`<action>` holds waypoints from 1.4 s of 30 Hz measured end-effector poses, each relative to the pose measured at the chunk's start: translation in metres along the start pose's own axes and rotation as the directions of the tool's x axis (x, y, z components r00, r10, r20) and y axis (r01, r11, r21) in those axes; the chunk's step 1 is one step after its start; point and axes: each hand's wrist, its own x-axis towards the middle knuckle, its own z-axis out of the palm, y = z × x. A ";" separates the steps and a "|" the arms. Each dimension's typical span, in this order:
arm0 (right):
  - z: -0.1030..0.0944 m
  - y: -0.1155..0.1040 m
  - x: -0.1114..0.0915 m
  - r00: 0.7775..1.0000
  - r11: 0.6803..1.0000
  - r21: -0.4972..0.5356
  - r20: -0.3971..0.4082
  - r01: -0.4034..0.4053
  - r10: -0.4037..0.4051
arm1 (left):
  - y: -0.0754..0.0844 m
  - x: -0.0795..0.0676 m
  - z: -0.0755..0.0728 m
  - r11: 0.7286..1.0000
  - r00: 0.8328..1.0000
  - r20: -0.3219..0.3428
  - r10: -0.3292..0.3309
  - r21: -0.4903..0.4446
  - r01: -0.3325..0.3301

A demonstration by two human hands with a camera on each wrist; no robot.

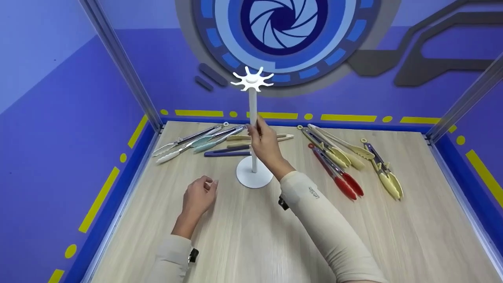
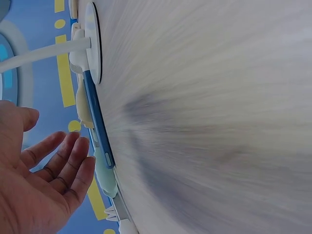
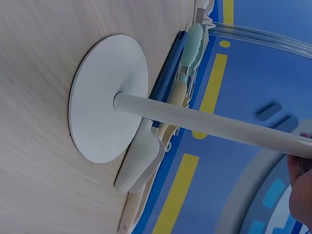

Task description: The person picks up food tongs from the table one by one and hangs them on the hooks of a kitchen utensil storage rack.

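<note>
- Firmly, it seems, the right hand [image 1: 265, 143] has its fingers curled round the pole of a white stand [image 1: 252, 108], which stands upright within that grip.
- Above the grip is the stand's many-pronged top [image 1: 252, 80]; below it, the round base [image 1: 253, 180] on the wooden table [image 1: 251, 239].
- Left of the grip and nearer the person, the left hand [image 1: 199, 195] holds nothing, its fingers loosely bent.
- Left of and beyond the base lie dark blue tongs [image 1: 226, 153] and teal tongs [image 1: 210, 146].
- Right of the grip lie red tongs [image 1: 346, 189] and, farther out, yellow tongs [image 1: 387, 182].
</note>
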 end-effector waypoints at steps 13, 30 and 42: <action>-0.018 0.006 -0.009 1.000 1.000 -0.010 -0.018 0.011 -0.011 | -0.003 0.000 0.005 1.000 1.000 0.020 -0.018 0.021 0.017; -0.067 0.017 -0.033 0.996 0.999 -0.037 -0.079 0.034 -0.037 | 0.002 0.003 0.011 1.000 1.000 0.014 0.002 0.023 -0.003; -0.095 0.025 -0.048 0.988 0.986 -0.147 -0.118 0.079 -0.097 | 0.002 0.002 0.011 1.000 0.999 0.042 -0.011 -0.009 0.012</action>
